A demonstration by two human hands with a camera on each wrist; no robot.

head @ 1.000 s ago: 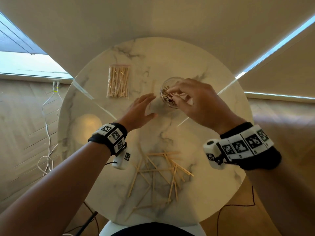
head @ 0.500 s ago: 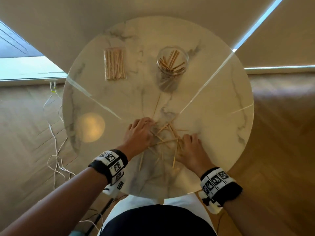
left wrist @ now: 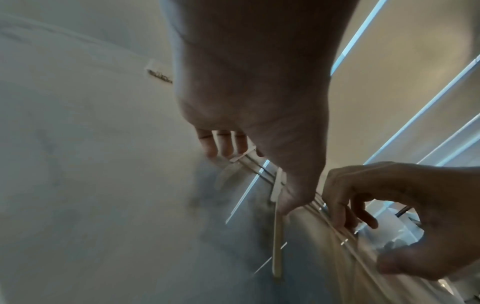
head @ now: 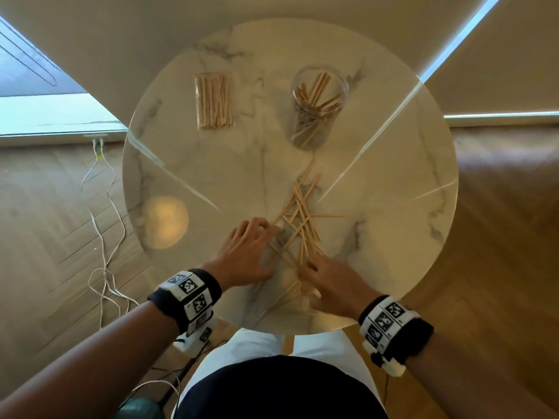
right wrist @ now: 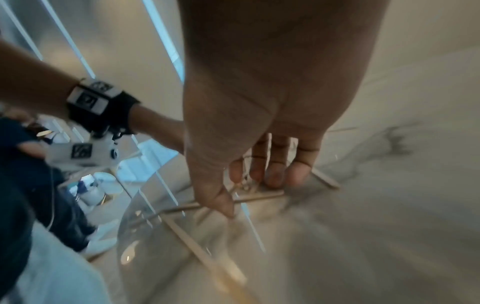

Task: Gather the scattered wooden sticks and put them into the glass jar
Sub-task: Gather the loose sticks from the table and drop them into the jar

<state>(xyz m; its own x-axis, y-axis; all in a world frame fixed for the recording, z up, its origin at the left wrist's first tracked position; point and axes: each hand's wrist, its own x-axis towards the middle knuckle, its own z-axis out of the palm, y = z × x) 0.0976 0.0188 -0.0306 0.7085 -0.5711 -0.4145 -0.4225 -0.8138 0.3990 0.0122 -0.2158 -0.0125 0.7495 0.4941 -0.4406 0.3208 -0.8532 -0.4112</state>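
A second ago the right hand [head: 328,284] was over the glass jar [head: 317,104] at the far side, dropping sticks in, and the left hand [head: 246,252] lay flat just left of it. Both hands have since come back to the near edge of the surface [head: 393,207] and now press down on the scattered sticks [head: 299,225], one on each side. The loose pile has been raked tighter and now reaches toward the jar.
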